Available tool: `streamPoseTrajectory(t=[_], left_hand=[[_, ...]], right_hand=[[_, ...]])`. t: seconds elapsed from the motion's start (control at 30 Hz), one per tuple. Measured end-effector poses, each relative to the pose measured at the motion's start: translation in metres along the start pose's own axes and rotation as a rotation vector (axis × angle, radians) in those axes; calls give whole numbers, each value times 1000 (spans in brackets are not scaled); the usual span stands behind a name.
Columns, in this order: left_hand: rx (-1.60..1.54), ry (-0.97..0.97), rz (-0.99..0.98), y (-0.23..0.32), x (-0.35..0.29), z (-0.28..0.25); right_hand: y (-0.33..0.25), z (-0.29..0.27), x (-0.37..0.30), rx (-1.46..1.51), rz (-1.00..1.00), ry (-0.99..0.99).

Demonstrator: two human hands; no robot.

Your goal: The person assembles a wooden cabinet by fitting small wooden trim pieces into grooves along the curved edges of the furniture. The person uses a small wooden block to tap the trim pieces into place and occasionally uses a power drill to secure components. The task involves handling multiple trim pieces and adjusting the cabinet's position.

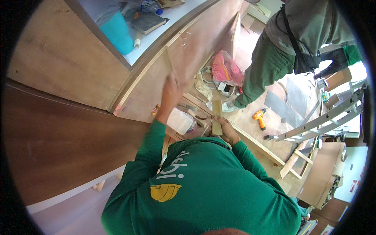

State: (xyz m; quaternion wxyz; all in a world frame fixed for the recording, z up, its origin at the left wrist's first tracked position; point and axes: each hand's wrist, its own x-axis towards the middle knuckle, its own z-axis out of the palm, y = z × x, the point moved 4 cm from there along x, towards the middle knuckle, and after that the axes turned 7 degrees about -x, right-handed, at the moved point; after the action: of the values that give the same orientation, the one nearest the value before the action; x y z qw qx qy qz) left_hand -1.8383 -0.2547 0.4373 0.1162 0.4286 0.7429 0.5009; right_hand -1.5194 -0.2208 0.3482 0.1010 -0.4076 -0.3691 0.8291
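Note:
My left hand (171, 90) is raised against the light-brown wooden panel (145, 90) in front of me. Its fingers are smeared by motion, so whether they hold anything does not show. Lower and to the right, close to my body, my right hand (228, 131) is closed round a flat, yellowish, block-like piece (217, 117), held upright. A white tub (180, 121) lies between my forearms. Hand tools (197, 116) with pale handles rest beside it.
An orange drill (259, 119) lies on the floor at right, near an aluminium ladder (321, 127). A co-worker in green trousers (270, 64) stands ahead, beside a pink bag (227, 68). A turquoise bucket (116, 32) sits on the white surface behind the panel.

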Motion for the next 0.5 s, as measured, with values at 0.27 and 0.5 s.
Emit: streamPoseTrajectory(t=[0.27, 0.5], left_hand=[[1, 493, 53, 25, 85, -5], [3, 752, -21, 32, 98, 21]], right_hand=[[22, -46, -5, 182, 16, 68], [-37, -29, -34, -25, -103, 96]])
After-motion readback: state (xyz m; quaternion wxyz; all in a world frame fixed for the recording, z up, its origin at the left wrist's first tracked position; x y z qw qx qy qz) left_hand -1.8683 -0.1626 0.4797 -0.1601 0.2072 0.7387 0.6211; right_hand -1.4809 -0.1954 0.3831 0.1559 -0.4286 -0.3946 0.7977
